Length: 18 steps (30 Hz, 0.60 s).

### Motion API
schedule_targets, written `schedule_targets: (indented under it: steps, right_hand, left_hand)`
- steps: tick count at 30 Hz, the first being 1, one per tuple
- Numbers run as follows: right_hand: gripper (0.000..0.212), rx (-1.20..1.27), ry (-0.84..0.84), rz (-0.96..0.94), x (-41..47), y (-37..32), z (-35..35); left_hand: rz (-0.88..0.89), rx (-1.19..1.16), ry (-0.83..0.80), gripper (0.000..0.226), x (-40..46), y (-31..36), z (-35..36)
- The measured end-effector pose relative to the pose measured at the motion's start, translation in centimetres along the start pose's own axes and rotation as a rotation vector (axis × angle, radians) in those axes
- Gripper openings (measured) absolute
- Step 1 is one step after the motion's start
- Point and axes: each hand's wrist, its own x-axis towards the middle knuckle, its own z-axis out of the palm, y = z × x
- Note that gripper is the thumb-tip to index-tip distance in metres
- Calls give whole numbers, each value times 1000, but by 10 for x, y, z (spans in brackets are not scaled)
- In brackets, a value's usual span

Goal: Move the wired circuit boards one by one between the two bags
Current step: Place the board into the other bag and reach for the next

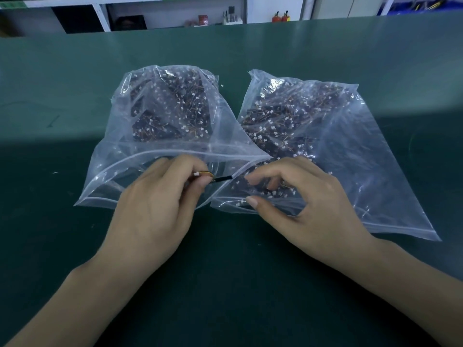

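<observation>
Our left hand [160,196] pinches one wired board [213,178]. At three o'clock, our right hand [298,196] half-curls, empty, inside the right bag [363,151].

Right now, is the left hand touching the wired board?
Touching: the head view shows the left hand pinching the wired board between its fingertips.

A dark green work surface [75,71] spreads out on all sides of the fingers, brighter in a broad band beyond them and shadowed on the near side. Far past the fingertips, white shelving [102,16] runs along the back of the room, with dark openings in its compartments. Two small red bottles [280,16] stand there, and blue bins [426,5] sit at the far right corner.
</observation>
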Motion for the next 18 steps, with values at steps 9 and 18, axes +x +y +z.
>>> schedule_targets:
  steps: [9, 18]
  right_hand:
    - [7, 41, 103, -153, 3, 0, 0]
    - [8, 131, 130, -131, 3, -3, -1]
  left_hand:
    - [206, -195, 48, 4, -8, 19, 7]
    - [186, -193, 105, 2, -8, 21, 7]
